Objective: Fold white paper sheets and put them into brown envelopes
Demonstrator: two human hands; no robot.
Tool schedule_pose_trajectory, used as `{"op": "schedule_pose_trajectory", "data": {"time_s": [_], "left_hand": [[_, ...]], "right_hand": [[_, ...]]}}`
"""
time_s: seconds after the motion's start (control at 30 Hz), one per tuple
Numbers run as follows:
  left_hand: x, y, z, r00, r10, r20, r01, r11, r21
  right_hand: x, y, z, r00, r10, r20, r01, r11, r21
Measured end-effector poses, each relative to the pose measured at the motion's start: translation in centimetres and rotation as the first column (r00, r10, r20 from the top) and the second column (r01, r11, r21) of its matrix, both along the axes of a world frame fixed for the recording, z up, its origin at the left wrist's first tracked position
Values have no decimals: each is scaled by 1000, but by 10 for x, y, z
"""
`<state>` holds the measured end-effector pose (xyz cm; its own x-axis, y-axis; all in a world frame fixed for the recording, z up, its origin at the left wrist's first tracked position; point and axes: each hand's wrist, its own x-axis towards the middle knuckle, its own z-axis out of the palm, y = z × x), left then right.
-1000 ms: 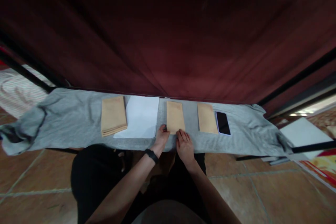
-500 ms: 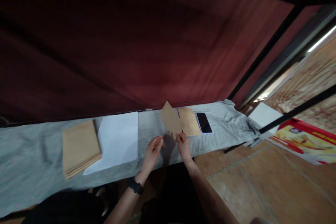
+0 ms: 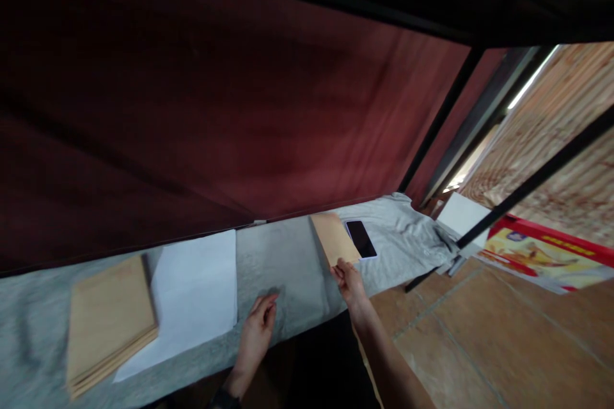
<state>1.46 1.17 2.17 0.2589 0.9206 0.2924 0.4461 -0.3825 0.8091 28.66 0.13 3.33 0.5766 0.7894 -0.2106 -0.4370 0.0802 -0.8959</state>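
Observation:
My right hand (image 3: pixel 349 278) pinches the near edge of a tan envelope (image 3: pixel 332 238) that lies on the grey cloth (image 3: pixel 283 262), right beside a black phone (image 3: pixel 360 238). My left hand (image 3: pixel 259 326) rests open on the bare cloth near the front edge, fingers stretched out and holding nothing. To the left lie white paper sheets (image 3: pixel 194 294) and, further left, a stack of tan envelopes (image 3: pixel 110 323).
A dark red curtain (image 3: pixel 215 115) hangs behind the cloth-covered surface. Black metal bars (image 3: pixel 527 188) cross at the right, with a white board (image 3: pixel 463 214) and a red and yellow poster (image 3: pixel 542 252) beyond. Terracotta floor tiles (image 3: pixel 480 345) lie to the right.
My right hand lifted the middle envelope and carried it right, setting it down over the envelope next to the phone. My left hand let go and opened. The view swung to the right.

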Motion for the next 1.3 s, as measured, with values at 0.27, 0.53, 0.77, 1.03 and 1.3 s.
{"op": "schedule_pose_trajectory", "data": {"time_s": [0.27, 0.53, 0.77, 1.03, 1.3], "left_hand": [[-2, -2, -8, 999, 0, -46, 2, 999, 46], [-3, -4, -5, 997, -6, -74, 10, 998, 60], [-6, -4, -12, 994, -44, -98, 57, 989, 138], [-32, -16, 2, 904, 225, -363, -81, 925, 372], [-68, -14, -3, 562, 488, -668, -385, 869, 312]], "right_hand": [[3, -1, -6, 984, 123, -129, -131, 990, -59], [9, -5, -6, 946, 224, -235, -255, 961, -111], [14, -13, -6, 931, 254, -262, -303, 938, -166], [10, -26, -8, 915, 343, -212, -388, 893, -230], [-6, -22, -34, 939, 324, 114, -279, 913, -297]]}}
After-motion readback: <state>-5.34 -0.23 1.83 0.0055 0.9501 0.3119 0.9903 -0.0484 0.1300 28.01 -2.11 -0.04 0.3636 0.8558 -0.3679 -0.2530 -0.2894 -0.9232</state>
